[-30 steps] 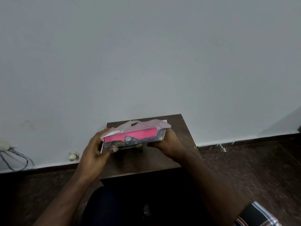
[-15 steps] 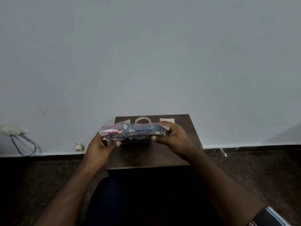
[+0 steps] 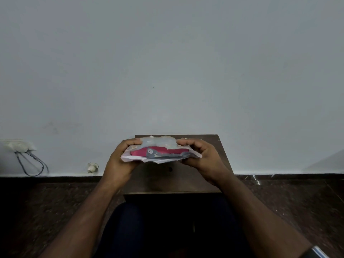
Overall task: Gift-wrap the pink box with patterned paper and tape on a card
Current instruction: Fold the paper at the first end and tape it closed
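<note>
Left hand [image 3: 119, 161] and right hand [image 3: 202, 157] hold the box [image 3: 158, 151] in the air above the table [image 3: 186, 177], each at one end, fingers curled over the far edge and thumbs beneath, pinching the paper [image 3: 167, 158]. The paper lies loose and crumpled; pink shows between its flaps, so the wrap is judged unfinished. To fold well, draw the near flap taut across the pink face, crease along the box edges, and pin it before reaching for tape. Behind stands the wall [image 3: 167, 62].
</note>
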{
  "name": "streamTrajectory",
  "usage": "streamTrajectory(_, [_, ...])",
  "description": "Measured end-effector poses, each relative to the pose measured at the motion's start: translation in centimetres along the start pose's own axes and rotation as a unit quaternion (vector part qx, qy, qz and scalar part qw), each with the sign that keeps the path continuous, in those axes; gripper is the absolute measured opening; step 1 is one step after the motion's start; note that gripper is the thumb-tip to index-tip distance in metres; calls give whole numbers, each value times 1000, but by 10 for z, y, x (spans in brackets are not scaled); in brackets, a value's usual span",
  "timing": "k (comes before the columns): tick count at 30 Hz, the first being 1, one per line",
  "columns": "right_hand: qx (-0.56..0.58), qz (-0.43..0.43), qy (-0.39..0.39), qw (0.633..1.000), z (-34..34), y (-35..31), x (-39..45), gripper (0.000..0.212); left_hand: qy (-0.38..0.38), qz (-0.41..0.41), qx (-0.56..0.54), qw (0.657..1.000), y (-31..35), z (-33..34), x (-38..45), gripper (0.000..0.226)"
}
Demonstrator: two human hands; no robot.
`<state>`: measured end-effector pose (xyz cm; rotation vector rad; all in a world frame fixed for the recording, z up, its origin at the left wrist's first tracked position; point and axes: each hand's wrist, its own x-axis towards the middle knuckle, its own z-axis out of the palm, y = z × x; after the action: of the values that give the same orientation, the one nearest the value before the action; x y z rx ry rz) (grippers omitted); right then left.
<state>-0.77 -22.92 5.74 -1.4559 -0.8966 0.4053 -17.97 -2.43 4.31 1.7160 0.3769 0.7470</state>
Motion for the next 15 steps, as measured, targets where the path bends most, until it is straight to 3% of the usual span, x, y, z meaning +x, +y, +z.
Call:
streamTrajectory(6, [-37,-28,-15,999,11,25,-18,36,-47,-16,24,998,-21,-9,-20,79])
streamTrajectory(10, [-38,12,-32,999,15,41,-37,35,-81,-36,62,994,-34,-10,-39,60])
streamTrajectory(15, [-32,39,-41,998,15,48,-50,36,-109,-28,94,989,-35,-11,-49,55])
